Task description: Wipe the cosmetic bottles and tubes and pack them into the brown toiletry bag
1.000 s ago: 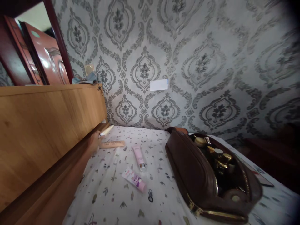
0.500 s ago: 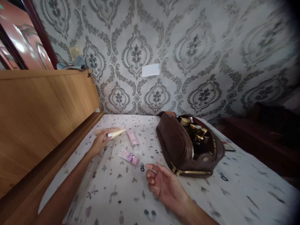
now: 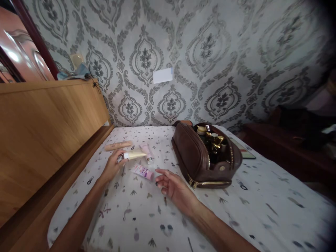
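Note:
My left hand (image 3: 114, 164) grips a pale yellow squeeze tube (image 3: 135, 154) by its white cap end, just above the bed. The tube's far end overlaps a pink tube (image 3: 149, 158) with a silver cap that lies behind it. Closer to me lies a small pink and white tube (image 3: 143, 172) with purple print. My right hand (image 3: 174, 189) hovers near that tube's cap, palm turned inward, fingers loosely curled but apart, holding nothing. A peach-coloured long tube or pack (image 3: 118, 145) rests beyond my left hand.
A brown leather toiletry bag (image 3: 189, 154) stands unzipped at the right, with several gold-capped bottles (image 3: 216, 143) inside. Behind it lies a flat green-edged item (image 3: 245, 153). A wooden headboard (image 3: 52, 115) borders the left, and a patterned wall (image 3: 147, 94) closes the back.
My left hand has moved the yellow tube right and nearer me, away from the peach item, over the pink tube. My right hand has shifted closer to the printed tube. The view has turned slightly.

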